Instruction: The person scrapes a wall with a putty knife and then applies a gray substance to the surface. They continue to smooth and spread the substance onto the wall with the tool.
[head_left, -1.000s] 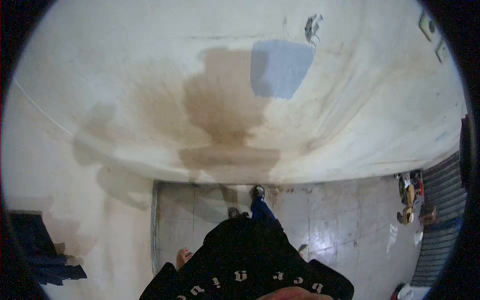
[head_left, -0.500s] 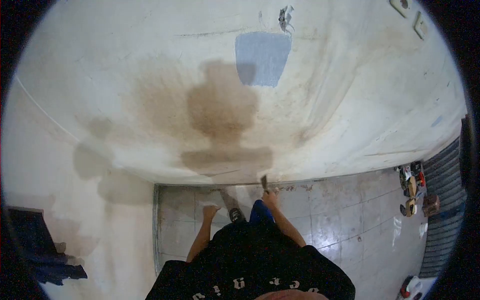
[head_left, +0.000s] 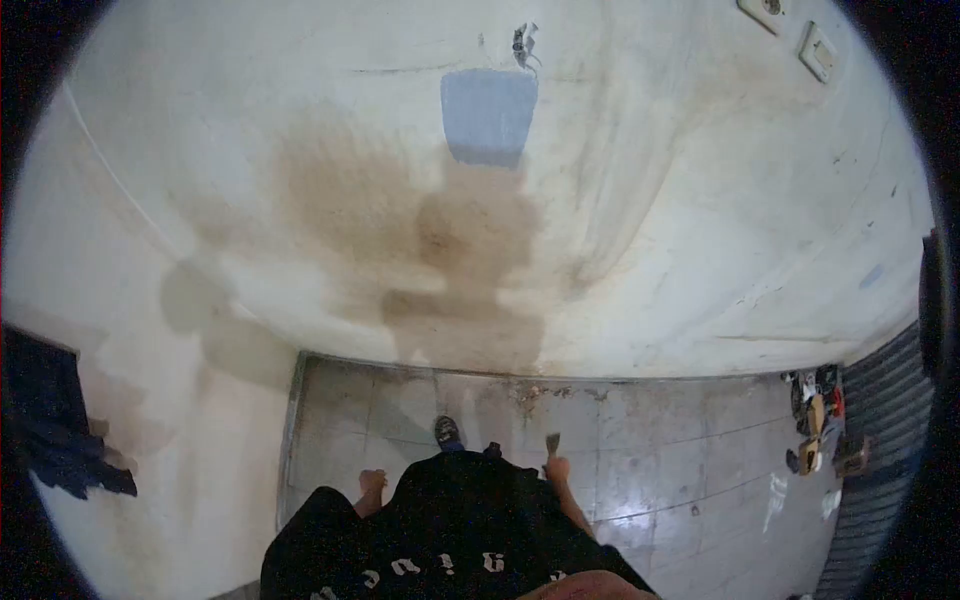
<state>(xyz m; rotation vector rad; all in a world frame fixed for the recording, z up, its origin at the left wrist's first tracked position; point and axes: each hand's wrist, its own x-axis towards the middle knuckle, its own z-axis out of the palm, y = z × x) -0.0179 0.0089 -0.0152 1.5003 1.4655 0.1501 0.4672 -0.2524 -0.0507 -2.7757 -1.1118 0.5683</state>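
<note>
My right hand (head_left: 557,467) is closed round the handle of a scraper or flat brush (head_left: 552,442), whose wider end points away from me over the tiled floor. My left hand (head_left: 372,480) hangs low at the left, near my body; its fingers are too small to read. In front of me stands a stained whitish wall (head_left: 640,200) with a blue-grey patch (head_left: 489,115). Bits of debris (head_left: 560,392) lie along the foot of the wall.
Shoes and other items (head_left: 812,420) lie at the right beside a ribbed shutter (head_left: 875,440). Dark cloth (head_left: 60,430) hangs at the left. Two switch or socket plates (head_left: 818,52) are at the upper right. My shoe (head_left: 446,431) shows on the floor.
Both hands have come back from the wall towards my body. The tool has moved away from the wall base and right, still in my right hand. The view has shifted.
</note>
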